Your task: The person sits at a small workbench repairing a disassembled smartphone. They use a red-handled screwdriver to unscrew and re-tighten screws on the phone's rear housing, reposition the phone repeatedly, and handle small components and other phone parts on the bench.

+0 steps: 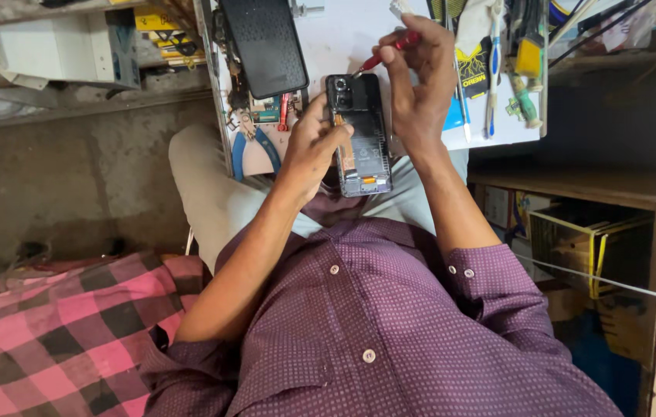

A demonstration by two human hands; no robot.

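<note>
My left hand (311, 147) grips an opened black smartphone (360, 131) with its back cover off, so the battery and circuit parts show. The hand holds the phone's left side, thumb across its middle. In my right hand (419, 85) is a red-handled screwdriver (389, 48), its metal tip touching the phone's upper right corner beside the camera module. The phone is held over my lap, at the near edge of a small white work table (335, 42).
A black phone back panel (264, 46) lies on the table's left part, with blue-handled pliers (254, 150) and small parts below it. Brushes, tweezers and tools (498, 62) crowd the table's right side. A wooden shelf (613, 232) stands right; a pink checked cloth (57, 332) lies left.
</note>
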